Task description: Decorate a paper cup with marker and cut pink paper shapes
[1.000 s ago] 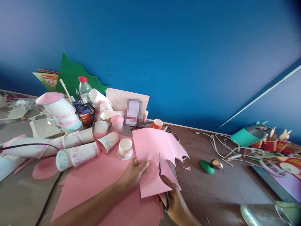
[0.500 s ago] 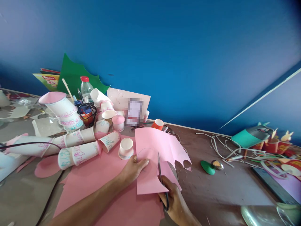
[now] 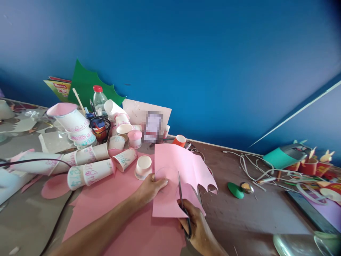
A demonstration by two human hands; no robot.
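A sheet of pink paper [image 3: 170, 160] with a faint drawn circle and scalloped cut-outs along its right edge is held up over the table. My left hand [image 3: 151, 186] pinches its left side, thumb on top beside the circle. My right hand [image 3: 195, 222] grips black-handled scissors [image 3: 181, 190], whose blades stand at the paper by the circle's right side. Beneath both hands lies a larger pink sheet [image 3: 98, 213]. A white paper cup [image 3: 144, 166] stands upside down just beyond my left hand.
Decorated paper cups [image 3: 97, 171], some joined in rows, fill the left. Behind them are a red-capped bottle [image 3: 98, 97] and green card [image 3: 85, 83]. An orange cup [image 3: 179, 140] lies near the wall. White cables [image 3: 247, 167], a green disc [image 3: 235, 190] and a glass jar [image 3: 295, 244] lie right.
The lower part of the pink paper has shifted slightly left and up. Both hands keep their hold, and the view has turned a little.
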